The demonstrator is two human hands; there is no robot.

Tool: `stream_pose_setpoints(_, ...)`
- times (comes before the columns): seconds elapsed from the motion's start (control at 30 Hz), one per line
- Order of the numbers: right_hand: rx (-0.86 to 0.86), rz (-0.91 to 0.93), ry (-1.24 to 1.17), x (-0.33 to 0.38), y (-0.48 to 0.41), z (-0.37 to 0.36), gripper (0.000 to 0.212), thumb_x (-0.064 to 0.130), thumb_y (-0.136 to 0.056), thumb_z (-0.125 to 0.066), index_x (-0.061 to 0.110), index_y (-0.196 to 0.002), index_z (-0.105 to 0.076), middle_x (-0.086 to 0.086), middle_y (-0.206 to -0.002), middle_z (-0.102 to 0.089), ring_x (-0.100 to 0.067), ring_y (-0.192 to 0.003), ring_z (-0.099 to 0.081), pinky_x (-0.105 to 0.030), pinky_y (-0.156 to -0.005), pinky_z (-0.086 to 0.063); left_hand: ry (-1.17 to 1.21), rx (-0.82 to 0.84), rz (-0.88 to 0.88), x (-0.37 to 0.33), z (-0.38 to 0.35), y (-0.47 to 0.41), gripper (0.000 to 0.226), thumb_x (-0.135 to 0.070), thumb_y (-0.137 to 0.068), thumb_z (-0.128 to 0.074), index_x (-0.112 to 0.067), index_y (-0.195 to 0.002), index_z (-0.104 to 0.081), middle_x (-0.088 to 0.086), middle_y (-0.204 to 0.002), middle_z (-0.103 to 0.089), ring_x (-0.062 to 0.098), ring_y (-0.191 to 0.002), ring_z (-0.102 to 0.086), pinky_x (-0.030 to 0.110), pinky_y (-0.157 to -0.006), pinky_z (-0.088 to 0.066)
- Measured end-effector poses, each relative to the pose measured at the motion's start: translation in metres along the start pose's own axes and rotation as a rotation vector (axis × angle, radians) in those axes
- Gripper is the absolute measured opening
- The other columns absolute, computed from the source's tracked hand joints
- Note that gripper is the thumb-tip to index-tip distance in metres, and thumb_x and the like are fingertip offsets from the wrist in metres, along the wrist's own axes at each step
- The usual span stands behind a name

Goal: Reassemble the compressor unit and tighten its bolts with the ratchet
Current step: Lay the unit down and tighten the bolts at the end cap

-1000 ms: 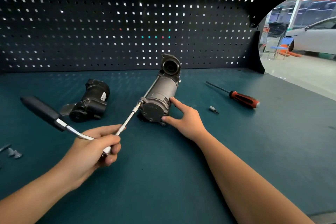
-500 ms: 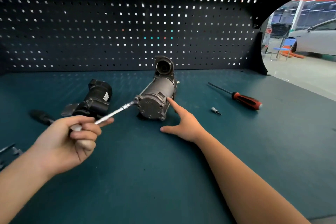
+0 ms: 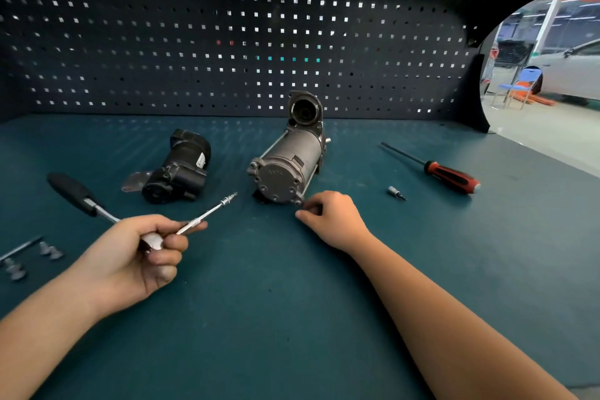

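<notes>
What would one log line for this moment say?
left hand: grips ratchet, tip clear of compressor | right hand: fingers curled by compressor flange, hold unclear | idle: screwdriver

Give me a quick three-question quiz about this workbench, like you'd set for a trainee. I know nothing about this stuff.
1. Fill in the blank: the ratchet is held in the person's ___ hand.
2. Which tool lies on the mat to the right of the grey compressor unit? A. a hammer. B. a red-handled screwdriver. C. a pair of pliers.
3. True or false: the tip of the ratchet's extension is seated on a bolt of the grey compressor unit.
Key: 1. left hand. 2. B. 3. False, the tip hangs in the air, apart from the unit.
</notes>
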State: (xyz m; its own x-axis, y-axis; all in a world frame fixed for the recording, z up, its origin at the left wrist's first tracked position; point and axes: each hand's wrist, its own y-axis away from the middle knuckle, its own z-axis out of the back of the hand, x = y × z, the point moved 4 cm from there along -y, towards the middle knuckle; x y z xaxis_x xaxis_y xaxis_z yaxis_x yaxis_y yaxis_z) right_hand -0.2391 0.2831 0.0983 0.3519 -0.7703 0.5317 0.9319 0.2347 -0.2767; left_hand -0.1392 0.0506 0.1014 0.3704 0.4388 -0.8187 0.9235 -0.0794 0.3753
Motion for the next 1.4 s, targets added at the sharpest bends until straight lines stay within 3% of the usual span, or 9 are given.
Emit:
stream_pose_setpoints(0.17,0.154,0.23,-0.071,0.049,0.013,-0.021,0.043,0.02,-0.088,-0.059,0.011,-0.13,-0.052,0.001,-0.082,-0.053,-0.019,-0.086,-0.052,-0.033,-0.084,-0.045,-0.197,-0.077,-0.042,0.0,0.001,-0.001,0.031,-0.013,-0.075,-0.049,-0.001,-0.099,-0.066,-0.002,-0.048,-0.039,0.006,-0.029,-0.028,0.013,-0.031,-0.028)
stream_pose_setpoints(0.3,0.256,0.393,0.066,0.085,0.021,-0.048,0.028,0.025,-0.091,-0.055,0.009,-0.112,-0.065,-0.011,-0.099,-0.06,-0.027,-0.099,-0.055,-0.036,-0.085,-0.044,-0.418,-0.179,-0.165,-0.002,0.003,0.0,0.024,-0.006,-0.088,-0.044,-0.002,-0.097,-0.066,0.004,-0.046,-0.045,0.011,-0.03,-0.033,0.013,-0.033,-0.029)
stream_pose_setpoints(0.4,0.103,0.194,0.014,0.058,0.012,-0.03,0.026,0.025,-0.09,-0.054,0.009,-0.104,-0.068,-0.012,-0.107,-0.063,-0.029,-0.102,-0.056,-0.035,-0.085,-0.047,-0.686,-0.239,-0.313,-0.001,0.0,0.001,0.026,0.001,-0.09,-0.046,-0.014,-0.096,-0.066,0.005,-0.046,-0.051,0.014,-0.032,-0.041,0.015,-0.032,-0.03)
stream_pose_setpoints(0.53,-0.021,-0.07,0.033,0.016,0.005,-0.009,0.032,0.018,-0.091,-0.047,0.004,-0.119,-0.053,-0.012,-0.126,-0.05,-0.03,-0.117,-0.045,-0.036,-0.092,-0.039,-0.905,-0.234,-0.399,0.005,-0.005,-0.001,0.034,0.001,-0.089,-0.049,-0.03,-0.095,-0.063,0.0,-0.05,-0.057,0.01,-0.036,-0.046,0.018,-0.037,-0.033)
stream_pose_setpoints(0.7,0.092,-0.001,0.008,0.031,0.003,-0.027,0.036,0.01,-0.087,-0.046,0.009,-0.123,-0.048,-0.003,-0.13,-0.048,-0.027,-0.123,-0.04,-0.039,-0.1,-0.031,-0.772,-0.275,-0.407,0.001,-0.004,0.0,0.03,0.004,-0.089,-0.047,-0.021,-0.093,-0.064,0.002,-0.047,-0.056,0.011,-0.033,-0.044,0.017,-0.031,-0.03)
stream_pose_setpoints(0.97,0.37,0.001,0.012,0.06,-0.013,-0.05,0.067,0.011,-0.092,-0.041,0.007,-0.148,-0.004,-0.008,-0.157,-0.006,-0.022,-0.145,0.002,-0.051,-0.114,0.001,-0.57,-0.342,-0.462,-0.007,0.001,-0.004,0.026,0.0,-0.09,-0.047,-0.02,-0.092,-0.063,0.001,-0.047,-0.057,0.01,-0.033,-0.045,0.017,-0.032,-0.032)
stream_pose_setpoints(1.1,0.455,-0.019,-0.031,0.07,-0.035,-0.06,0.068,0.008,-0.09,-0.036,0.009,-0.149,-0.002,-0.003,-0.158,0.003,-0.02,-0.144,0.012,-0.052,-0.113,0.007,-0.512,-0.389,-0.491,-0.011,0.004,-0.005,0.025,-0.001,-0.091,-0.047,-0.02,-0.093,-0.062,-0.001,-0.046,-0.058,0.009,-0.033,-0.046,0.016,-0.032,-0.032)
stream_pose_setpoints(1.23,0.399,0.032,-0.042,0.075,-0.052,-0.07,0.063,0.009,-0.089,-0.038,0.01,-0.147,-0.016,-0.003,-0.158,-0.008,-0.02,-0.145,0.006,-0.05,-0.115,0.001,-0.614,-0.41,-0.473,-0.01,0.003,-0.009,0.026,0.002,-0.09,-0.047,-0.018,-0.095,-0.062,-0.001,-0.047,-0.057,0.009,-0.032,-0.046,0.014,-0.032,-0.031)
stream_pose_setpoints(1.4,0.163,0.029,-0.209,0.059,-0.056,-0.067,0.05,0.012,-0.087,-0.045,0.013,-0.138,-0.042,-0.01,-0.142,-0.041,-0.028,-0.129,-0.039,-0.034,-0.1,-0.036,-0.903,-0.383,-0.509,-0.005,0.002,-0.015,0.032,-0.001,-0.087,-0.048,-0.029,-0.096,-0.059,-0.005,-0.049,-0.06,0.005,-0.037,-0.047,0.016,-0.042,-0.037)
